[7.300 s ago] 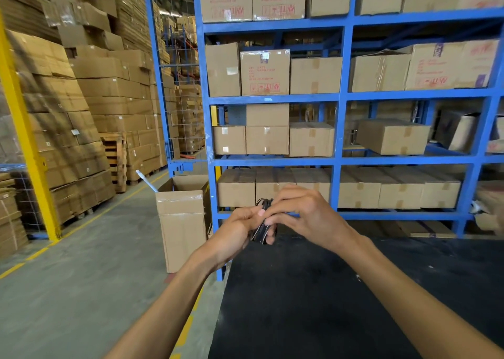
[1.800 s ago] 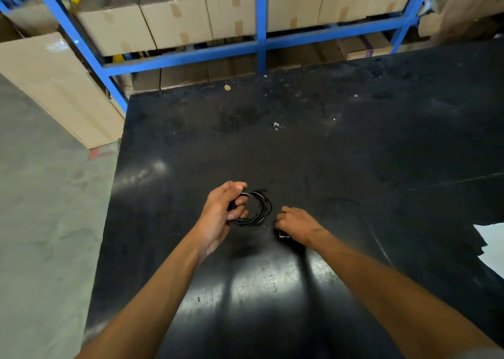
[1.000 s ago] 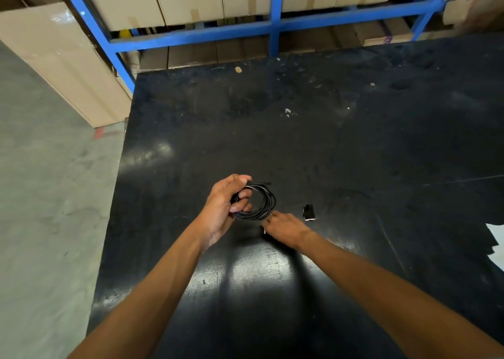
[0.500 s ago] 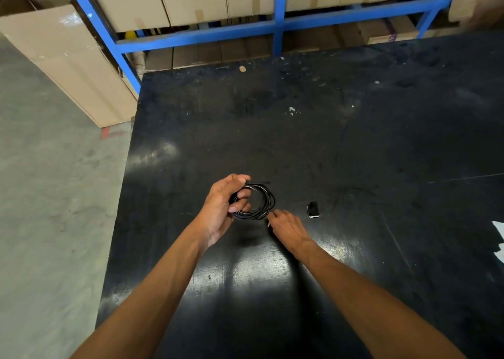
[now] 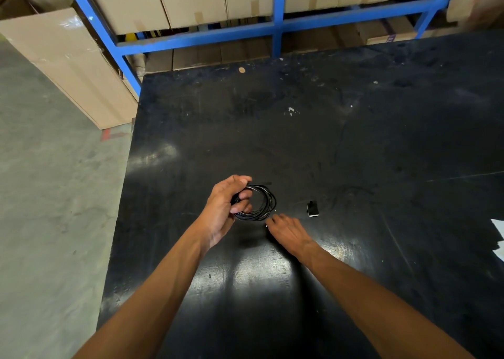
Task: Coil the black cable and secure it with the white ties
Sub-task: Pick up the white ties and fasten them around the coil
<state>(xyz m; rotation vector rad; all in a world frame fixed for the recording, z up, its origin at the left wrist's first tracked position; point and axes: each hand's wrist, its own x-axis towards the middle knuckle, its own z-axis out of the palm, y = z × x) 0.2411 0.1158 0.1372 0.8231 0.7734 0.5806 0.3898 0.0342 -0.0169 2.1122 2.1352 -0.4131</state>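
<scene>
The black cable (image 5: 266,204) is wound into a small round coil just above the black table (image 5: 313,140). My left hand (image 5: 225,208) grips the coil's left side, fingers through the loop. My right hand (image 5: 287,232) rests low on the table just right of the coil, fingertips pinched at a thin white tie (image 5: 268,222) whose tips show near the coil's lower right edge. A small black plug (image 5: 312,208) lies on the table to the right, apart from both hands.
A blue steel rack (image 5: 276,26) loaded with cardboard boxes (image 5: 191,1) stands beyond the table's far edge. A tall cardboard carton (image 5: 68,67) sits on the grey floor at the left. A white scrap (image 5: 497,236) lies at the table's right edge.
My right hand let go of the small black plug and slid left to the coil's lower right edge, where it pinches the white tie. My left hand kept holding the coil.
</scene>
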